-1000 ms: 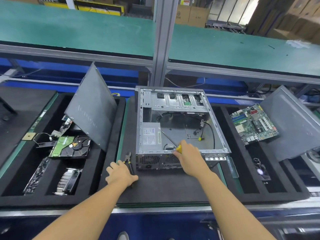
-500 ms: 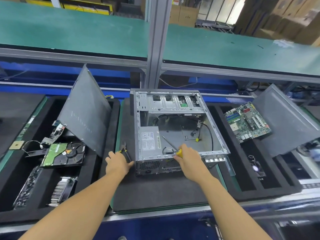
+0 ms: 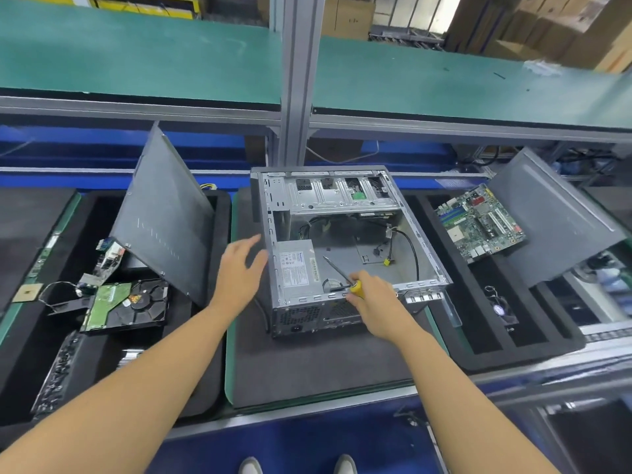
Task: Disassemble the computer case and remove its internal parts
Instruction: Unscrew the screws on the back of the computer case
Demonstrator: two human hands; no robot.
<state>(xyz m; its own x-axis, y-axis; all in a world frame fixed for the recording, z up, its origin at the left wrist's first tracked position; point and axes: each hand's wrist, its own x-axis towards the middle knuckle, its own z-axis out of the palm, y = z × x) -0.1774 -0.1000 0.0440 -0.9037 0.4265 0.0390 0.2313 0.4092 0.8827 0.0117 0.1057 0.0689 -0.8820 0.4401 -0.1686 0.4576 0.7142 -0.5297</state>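
Note:
The open grey computer case lies on a black mat at centre, side panel off. Inside sit the power supply at the near left, loose black cables and a drive cage at the back. My right hand is shut on a yellow-handled screwdriver at the case's near rim, its shaft pointing into the case. My left hand hovers open just left of the case's left wall, fingers spread, holding nothing.
A grey side panel leans in the left foam tray above a hard drive and small boards. On the right tray lie a motherboard, another panel and a small fan. A black cable lies beside the case.
My left hand has left the pliers on the mat and risen toward the case's left wall, fingers spread. My right hand stays at the near rim with the screwdriver.

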